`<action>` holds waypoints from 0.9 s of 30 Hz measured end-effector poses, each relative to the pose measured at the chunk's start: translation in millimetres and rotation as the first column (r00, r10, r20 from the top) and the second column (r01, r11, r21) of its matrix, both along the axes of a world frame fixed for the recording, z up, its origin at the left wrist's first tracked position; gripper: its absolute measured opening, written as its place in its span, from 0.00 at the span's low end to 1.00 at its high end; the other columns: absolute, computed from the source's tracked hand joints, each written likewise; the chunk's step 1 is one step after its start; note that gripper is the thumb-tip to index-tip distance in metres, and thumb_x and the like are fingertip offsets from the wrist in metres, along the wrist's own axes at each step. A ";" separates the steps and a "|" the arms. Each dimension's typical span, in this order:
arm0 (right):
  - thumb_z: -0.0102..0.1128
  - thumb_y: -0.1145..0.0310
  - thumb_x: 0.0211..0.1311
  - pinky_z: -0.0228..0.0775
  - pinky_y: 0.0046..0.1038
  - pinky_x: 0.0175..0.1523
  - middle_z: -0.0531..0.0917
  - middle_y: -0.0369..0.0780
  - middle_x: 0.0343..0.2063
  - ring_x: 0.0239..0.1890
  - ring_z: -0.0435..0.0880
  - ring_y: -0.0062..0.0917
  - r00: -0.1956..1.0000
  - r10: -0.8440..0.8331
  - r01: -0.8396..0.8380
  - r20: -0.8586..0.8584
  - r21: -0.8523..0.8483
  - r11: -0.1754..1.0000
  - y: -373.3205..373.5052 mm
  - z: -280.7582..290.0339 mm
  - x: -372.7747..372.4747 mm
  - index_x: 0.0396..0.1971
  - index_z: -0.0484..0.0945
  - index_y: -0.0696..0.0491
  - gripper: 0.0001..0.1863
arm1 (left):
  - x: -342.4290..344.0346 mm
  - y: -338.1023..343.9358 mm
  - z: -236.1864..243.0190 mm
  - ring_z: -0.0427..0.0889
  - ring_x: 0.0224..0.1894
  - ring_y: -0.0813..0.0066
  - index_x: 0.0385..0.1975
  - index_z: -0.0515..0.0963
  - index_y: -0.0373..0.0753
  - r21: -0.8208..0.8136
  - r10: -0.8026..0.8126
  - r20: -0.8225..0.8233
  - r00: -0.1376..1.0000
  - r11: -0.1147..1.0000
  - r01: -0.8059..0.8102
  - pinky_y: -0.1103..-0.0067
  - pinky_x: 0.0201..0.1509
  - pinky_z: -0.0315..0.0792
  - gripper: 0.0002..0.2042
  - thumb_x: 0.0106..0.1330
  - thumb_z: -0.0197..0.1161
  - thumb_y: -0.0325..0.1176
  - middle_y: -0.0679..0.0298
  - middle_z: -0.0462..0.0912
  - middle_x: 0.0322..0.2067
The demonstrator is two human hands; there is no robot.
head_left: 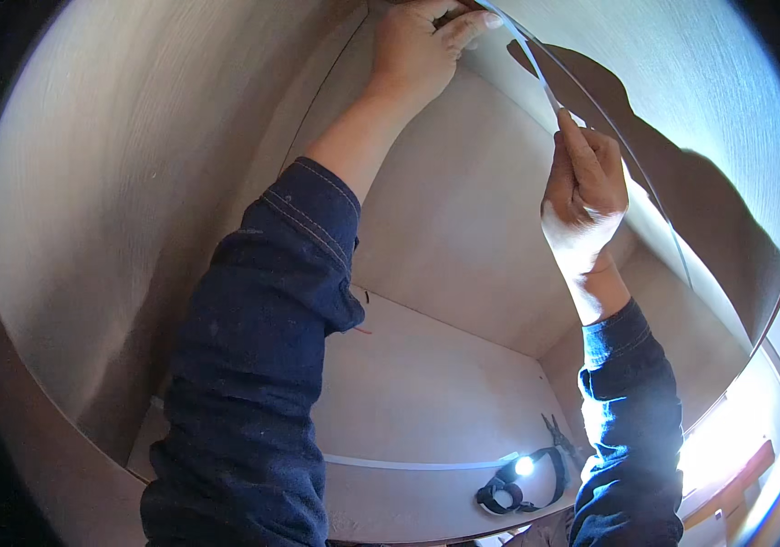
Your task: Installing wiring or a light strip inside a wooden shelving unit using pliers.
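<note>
Pale strip spans the two hands beside a cabinet edge

The pale strip [526,47] runs from the left thumb tip down to the right fingertips, close along the panel edge. Holding it at two separate points seems meant to keep it straight and steady. The lit headlamp [524,467] lies well below the right fingers, on the cabinet's lower panel [435,401]; set down there, it probably lights the raised hands. The pliers [554,430] rest just beside it, perhaps to be within reach.

The right hand [586,182] pinches the strip between thumb and forefinger, the other fingers curled in. On the left hand [415,56], the thumb reaches out to the strip with a small gap behind it and the fingers bent; whether they close on the strip, I cannot tell.
</note>
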State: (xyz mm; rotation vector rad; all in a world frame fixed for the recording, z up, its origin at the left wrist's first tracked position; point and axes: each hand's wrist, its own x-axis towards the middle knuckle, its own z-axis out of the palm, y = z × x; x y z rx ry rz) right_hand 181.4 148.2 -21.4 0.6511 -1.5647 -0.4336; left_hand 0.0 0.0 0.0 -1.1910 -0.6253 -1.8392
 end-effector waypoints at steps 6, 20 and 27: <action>0.63 0.90 0.63 0.60 0.18 0.30 0.80 0.37 0.35 0.27 0.70 0.17 0.999 0.052 -0.052 0.013 0.054 0.997 -0.4 4.0 -5.2 0.55 0.86 0.55 0.23 | 3.8 0.7 0.3 0.72 0.23 0.83 0.35 0.86 0.35 -0.015 -0.049 0.079 0.996 0.999 0.050 0.83 0.26 0.67 0.07 0.72 0.68 0.32 0.68 0.82 0.23; 0.64 0.87 0.61 0.65 0.19 0.29 0.81 0.38 0.31 0.25 0.73 0.19 0.991 -0.071 0.065 -0.111 -0.062 0.996 13.4 17.6 6.2 0.50 0.88 0.55 0.19 | 18.5 29.5 14.4 0.76 0.23 0.81 0.34 0.85 0.33 -0.048 -0.141 0.193 0.971 0.987 0.153 0.82 0.26 0.70 0.09 0.72 0.68 0.32 0.67 0.82 0.22; 0.65 0.84 0.61 0.66 0.21 0.27 0.80 0.39 0.26 0.21 0.72 0.21 0.999 0.037 -0.040 -0.026 -0.136 0.990 21.4 39.4 25.3 0.47 0.89 0.55 0.16 | 58.9 39.0 16.7 0.78 0.25 0.81 0.34 0.85 0.33 -0.112 -0.023 0.193 0.981 0.993 0.045 0.83 0.26 0.70 0.09 0.73 0.67 0.33 0.67 0.82 0.23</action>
